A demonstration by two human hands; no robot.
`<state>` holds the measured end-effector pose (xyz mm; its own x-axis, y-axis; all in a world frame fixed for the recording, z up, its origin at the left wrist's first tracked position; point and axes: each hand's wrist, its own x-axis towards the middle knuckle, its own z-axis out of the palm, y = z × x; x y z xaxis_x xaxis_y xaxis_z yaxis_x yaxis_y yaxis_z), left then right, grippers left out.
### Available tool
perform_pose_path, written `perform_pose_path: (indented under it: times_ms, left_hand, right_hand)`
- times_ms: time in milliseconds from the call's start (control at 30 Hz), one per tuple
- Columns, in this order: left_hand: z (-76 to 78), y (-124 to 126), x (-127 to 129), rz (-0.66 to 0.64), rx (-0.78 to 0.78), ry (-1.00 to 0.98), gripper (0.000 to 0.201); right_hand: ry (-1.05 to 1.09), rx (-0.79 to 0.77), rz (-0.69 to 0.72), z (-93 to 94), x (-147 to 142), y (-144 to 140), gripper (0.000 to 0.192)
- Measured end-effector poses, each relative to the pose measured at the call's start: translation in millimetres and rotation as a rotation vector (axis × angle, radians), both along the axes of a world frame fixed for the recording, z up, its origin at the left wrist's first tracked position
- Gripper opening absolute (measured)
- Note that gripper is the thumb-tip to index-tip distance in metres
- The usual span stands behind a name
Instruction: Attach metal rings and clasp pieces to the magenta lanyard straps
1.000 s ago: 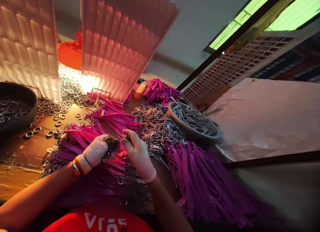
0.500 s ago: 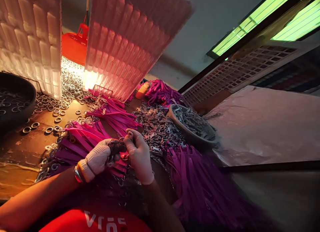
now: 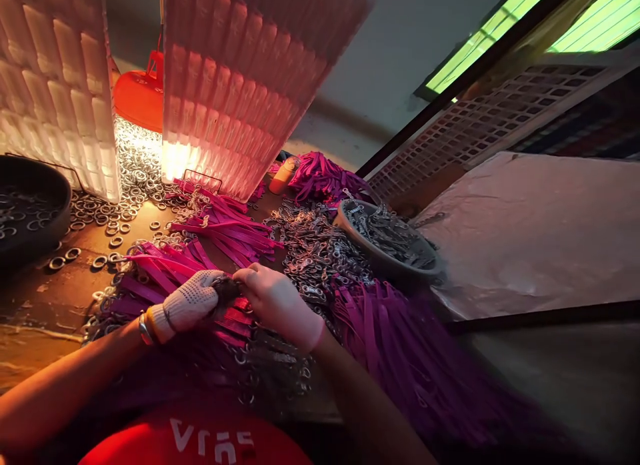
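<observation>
Two gloved hands meet over a heap of purple straps (image 3: 165,271) with metal rings on the worktable (image 3: 30,305). The left hand (image 3: 193,303) and right hand (image 3: 275,301) pinch together on one strap end; the exact grip is blurred. A bowl of metal clasps (image 3: 387,241) sits well right

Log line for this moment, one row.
left hand: gloved, pinching small dark part | right hand: gloved, fingertips meeting left's | under hands: purple straps | right: bowl of metal clips
</observation>
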<state>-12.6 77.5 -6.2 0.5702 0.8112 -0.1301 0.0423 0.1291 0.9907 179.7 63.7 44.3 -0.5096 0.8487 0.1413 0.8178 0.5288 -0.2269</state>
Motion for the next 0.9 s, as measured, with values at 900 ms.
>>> perform_pose_path:
  times_ms: [900]
  left_hand:
    - [20.0, 138, 95, 0.128, -0.129, 0.152, 0.035]
  right_hand:
    - [0.917, -0.089, -0.521, -33.2, 46, -37, 0.041]
